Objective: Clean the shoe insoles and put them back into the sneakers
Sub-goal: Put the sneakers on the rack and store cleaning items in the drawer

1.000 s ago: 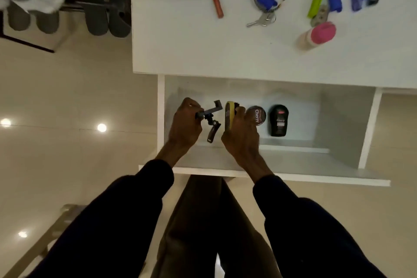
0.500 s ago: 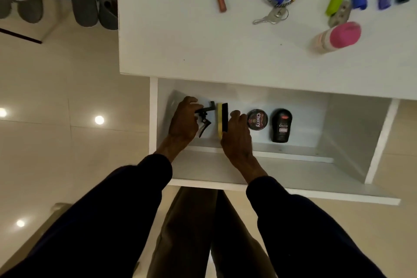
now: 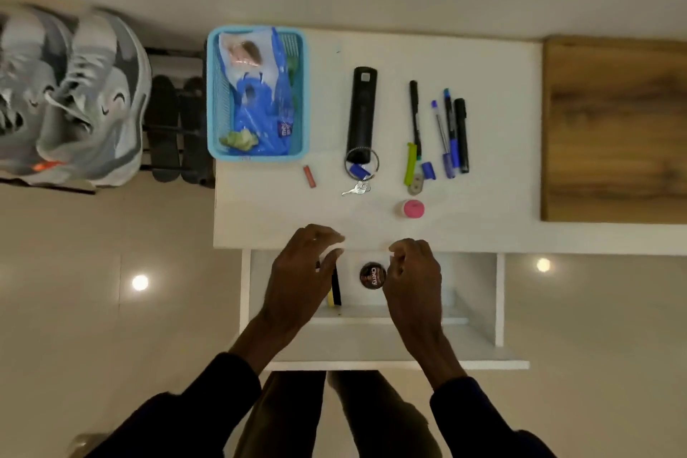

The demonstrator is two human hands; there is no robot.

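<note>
**Hands over the drawer, insoles waiting on the far rack**

Nearest, two dark sleeves are reaching forward over the open drawer (image 3: 409,353). The left hand (image 3: 297,271) is hovering with bent, spread fingers above a yellow-black sponge (image 3: 334,294). Something pale is showing under the fingertips, but I cannot tell whether this grip is holding anything. The right hand (image 3: 412,279) is curling its fingers just beside a round tin (image 3: 373,275). Whether its grip is closing on something is also not possible to see.

Behind the hands, the white bench (image 3: 260,212) is carrying a pink-capped bottle (image 3: 410,208), keys (image 3: 357,190), pens (image 3: 451,134) and a blue basket (image 3: 212,93).

Farthest, at the left, the grey sneakers (image 3: 85,97) are sitting on a rack (image 3: 167,56). Just beside them two dark flat shapes are lying across the bars, well apart from both hands. I am judging these to be the insoles (image 3: 163,126).

Such insoles are probably very light, thin and bendy, so one is likely drooping when it is lifted by one end only. Pinching the heel end, or supporting it along both edges, seems safest. Once wet it may be getting slippery, and hard folding could crease the foam.
</note>
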